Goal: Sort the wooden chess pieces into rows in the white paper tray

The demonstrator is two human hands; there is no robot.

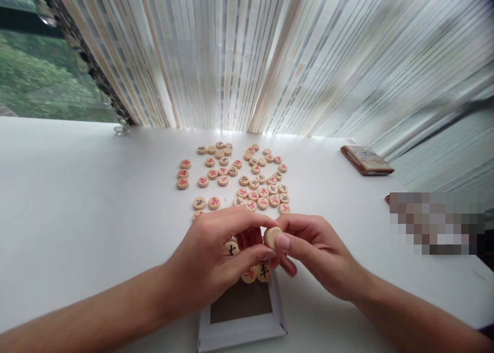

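A round wooden Chinese chess piece [273, 237], blank side toward me, is held up between my two hands. My left hand [222, 242] is closed around its left edge, index finger at the top and thumb below. My right hand [318, 250] pinches the same piece from the right, thumb on its face. Beneath them lies a shallow white box [242, 332] with a brown bottom. Inside its far part sit a red-marked piece [249, 274] and a black-marked piece [264, 272]. Another black-marked piece [231, 248] shows behind my left thumb; my hands hide the rest there.
Many loose chess pieces [263, 192] with red, black or blank faces lie spread over the white table [116, 214] beyond my hands. A brown-edged flat box [366, 160] lies at the back right, near a blurred-out item [436, 222]. Strip curtains [216, 54] hang along the far edge.
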